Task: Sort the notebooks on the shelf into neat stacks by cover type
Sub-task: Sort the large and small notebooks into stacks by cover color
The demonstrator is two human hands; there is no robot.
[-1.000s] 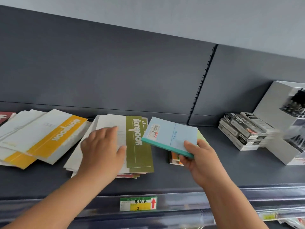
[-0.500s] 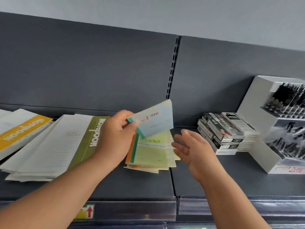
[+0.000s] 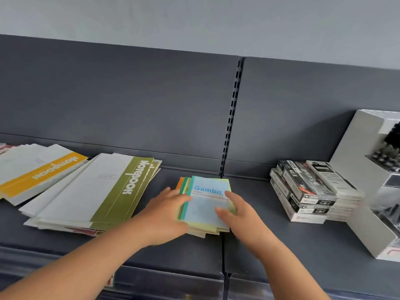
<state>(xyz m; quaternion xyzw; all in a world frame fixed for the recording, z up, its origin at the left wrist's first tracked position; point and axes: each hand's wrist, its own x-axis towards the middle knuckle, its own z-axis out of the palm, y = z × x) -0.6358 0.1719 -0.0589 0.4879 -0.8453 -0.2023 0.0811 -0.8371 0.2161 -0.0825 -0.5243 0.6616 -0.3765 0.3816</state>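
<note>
On the dark grey shelf (image 3: 151, 252), just left of the seam between its two panels, a small stack of notebooks (image 3: 202, 231) is lying flat, and much of it is hiding under the top book and the two hands. Only thin orange and green edges (image 3: 180, 184) are peeking out at its back left corner, while the lower covers are showing as pale yellow slivers at the front. The light blue notebook (image 3: 205, 204) is sitting on top, its long axis running front to back, its teal spine lying along the left side and the word "Gambit" facing the viewer near the far end. The left hand (image 3: 166, 213) is pressing fairly straight fingers against the stack's left edge, gripping nothing. The right hand (image 3: 244, 219) is resting its thumb on the blue cover and laying its fingers along the right edge, also uncurled. To the left, a fanned pile of green-banded notebooks (image 3: 104, 195) and one of yellow-banded notebooks (image 3: 36, 169) are spreading out, the latter running off the frame. At the right, stacked boxes (image 3: 307, 191) are standing beside a white display stand (image 3: 357, 169) that is holding dark, blurred items (image 3: 387, 152).
</note>
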